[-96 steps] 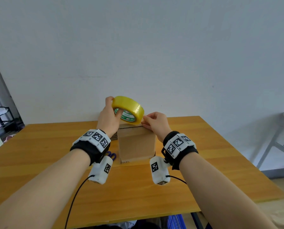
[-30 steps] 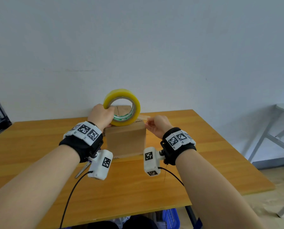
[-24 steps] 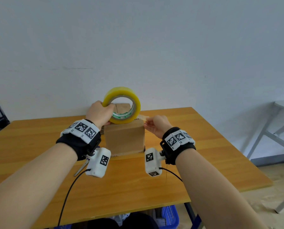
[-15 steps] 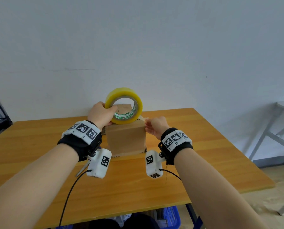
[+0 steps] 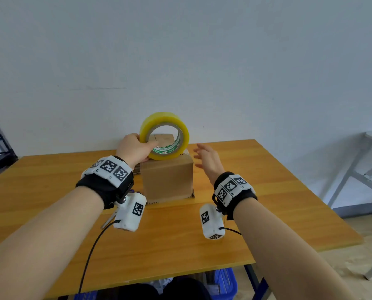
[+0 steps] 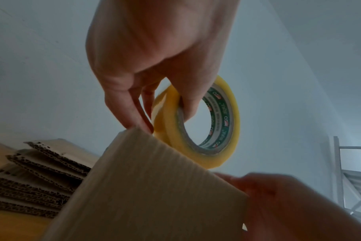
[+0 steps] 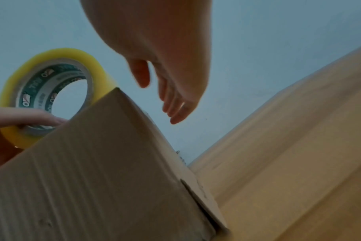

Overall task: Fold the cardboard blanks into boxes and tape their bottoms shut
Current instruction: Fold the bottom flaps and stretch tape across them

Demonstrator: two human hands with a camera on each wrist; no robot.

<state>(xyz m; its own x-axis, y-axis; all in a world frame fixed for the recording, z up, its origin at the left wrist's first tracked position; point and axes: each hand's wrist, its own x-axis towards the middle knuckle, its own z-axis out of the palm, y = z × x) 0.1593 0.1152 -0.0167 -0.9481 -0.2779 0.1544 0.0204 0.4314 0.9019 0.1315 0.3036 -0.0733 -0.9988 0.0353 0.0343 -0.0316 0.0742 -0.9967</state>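
A folded brown cardboard box (image 5: 167, 180) stands on the wooden table (image 5: 256, 191), its closed flaps facing up. My left hand (image 5: 135, 149) grips a yellow tape roll (image 5: 164, 135) upright on the box top, thumb through the core (image 6: 184, 112). The roll (image 6: 196, 124) rests on the box's upper edge (image 6: 155, 179). My right hand (image 5: 205, 158) hovers just right of the box, fingers spread and holding nothing (image 7: 175, 101). The same roll (image 7: 49, 91) and box (image 7: 105, 171) show from the right wrist.
A stack of flat cardboard blanks (image 6: 35, 171) lies on the table left of and behind the box. A metal tool (image 5: 108, 219) pokes out below my left wrist. A white frame table (image 5: 371, 165) stands to the right, a blue crate (image 5: 224, 282) under the table.
My right hand has let go of the tape end at the box's right top edge and moved away to the right with fingers spread. The left hand still holds the roll on the box.
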